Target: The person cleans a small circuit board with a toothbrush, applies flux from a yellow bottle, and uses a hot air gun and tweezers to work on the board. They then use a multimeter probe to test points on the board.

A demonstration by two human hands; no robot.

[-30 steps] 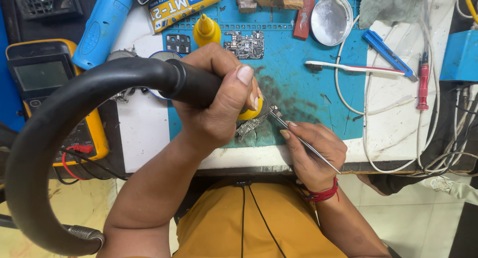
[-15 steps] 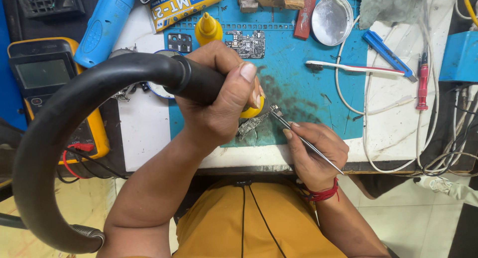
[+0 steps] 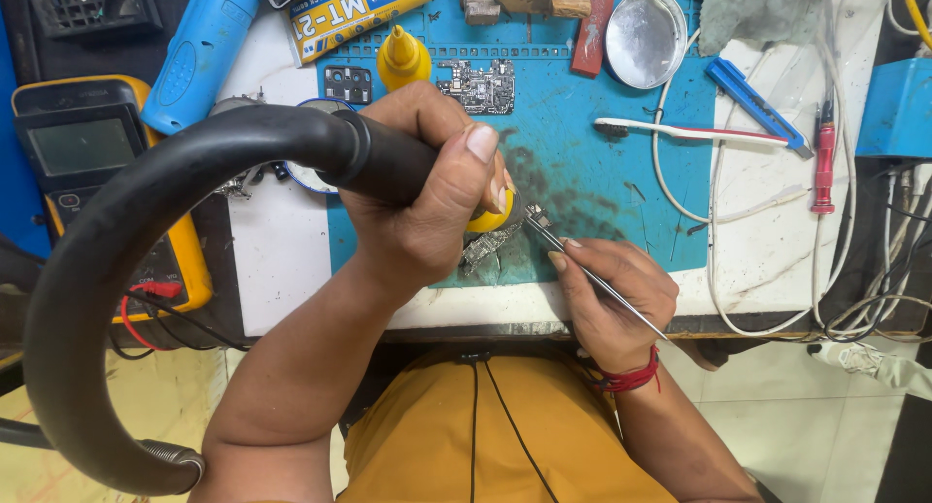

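Head view, tweezers (image 3: 592,275) pinched in right-hand fingers (image 3: 568,255); tips on chip (image 3: 537,217)

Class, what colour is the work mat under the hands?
Blue work mat, seen in the head view.

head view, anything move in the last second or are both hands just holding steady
Almost nothing changed. The left hand keeps its grip on the black hose tool, nozzle down at the small board. The right hand still holds the tweezers, tips at the same spot on the blue mat. The toothbrush, dish and meter stayed put.
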